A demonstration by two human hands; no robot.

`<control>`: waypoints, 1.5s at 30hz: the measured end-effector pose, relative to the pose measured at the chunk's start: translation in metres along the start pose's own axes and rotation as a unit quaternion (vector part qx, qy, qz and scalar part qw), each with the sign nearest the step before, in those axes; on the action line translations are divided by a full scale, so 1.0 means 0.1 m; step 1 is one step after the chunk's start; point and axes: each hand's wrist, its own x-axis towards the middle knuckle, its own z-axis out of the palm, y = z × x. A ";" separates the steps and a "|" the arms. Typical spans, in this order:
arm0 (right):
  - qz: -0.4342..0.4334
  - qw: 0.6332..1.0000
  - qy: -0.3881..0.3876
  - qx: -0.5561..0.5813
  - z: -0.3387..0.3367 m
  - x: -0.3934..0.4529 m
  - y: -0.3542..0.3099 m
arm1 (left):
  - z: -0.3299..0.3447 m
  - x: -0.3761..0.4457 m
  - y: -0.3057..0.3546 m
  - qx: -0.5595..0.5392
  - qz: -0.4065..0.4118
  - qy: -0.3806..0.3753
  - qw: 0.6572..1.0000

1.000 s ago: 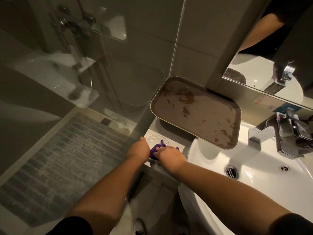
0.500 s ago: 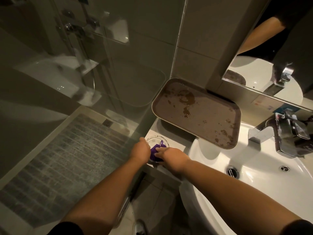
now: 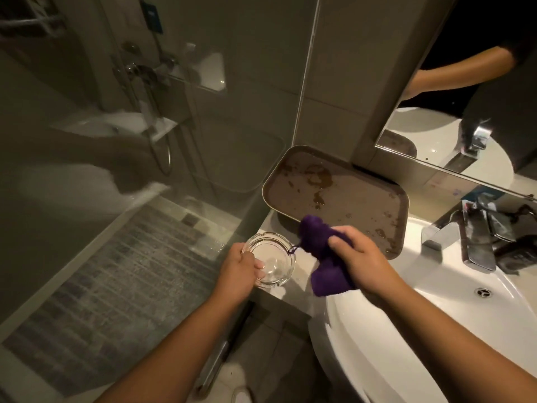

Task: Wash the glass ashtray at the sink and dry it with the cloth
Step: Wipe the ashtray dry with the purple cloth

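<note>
A round clear glass ashtray [image 3: 274, 258] rests on the white ledge left of the sink [image 3: 436, 321]. My left hand [image 3: 241, 270] grips its near left rim, thumb over the edge. My right hand [image 3: 359, 258] holds a bunched purple cloth [image 3: 319, 251] lifted just to the right of the ashtray, over the sink's left rim. A thread of the cloth hangs toward the ashtray's right edge. The ashtray's bowl looks bare.
A brown stained tray [image 3: 348, 193] leans on the ledge behind my hands. The chrome tap [image 3: 465, 242] stands at the right, with the mirror [image 3: 465, 112] above. A glass shower screen [image 3: 145, 141] closes the left side, tiled floor below.
The cloth was inside the ashtray with both hands over it. Now my right hand has pulled the cloth up and out to the right, uncovering the bowl. My left hand stays on the rim.
</note>
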 end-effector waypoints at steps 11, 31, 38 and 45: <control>-0.063 0.992 -0.111 -0.013 -0.17 -0.16 -0.57 | 0.19 -0.62 0.77 0.062 0.153 -0.041 0.985; -0.120 0.982 0.139 0.038 -0.21 -0.49 -0.41 | 0.69 -0.84 0.99 -0.101 0.107 -0.067 0.987; -0.098 0.993 -0.018 -0.070 -0.68 -0.32 -0.76 | 0.53 -0.74 1.32 0.143 0.171 -0.129 0.966; -0.120 0.971 0.199 0.061 -0.25 -0.46 -0.63 | 0.76 -0.73 1.25 0.054 0.175 0.012 0.983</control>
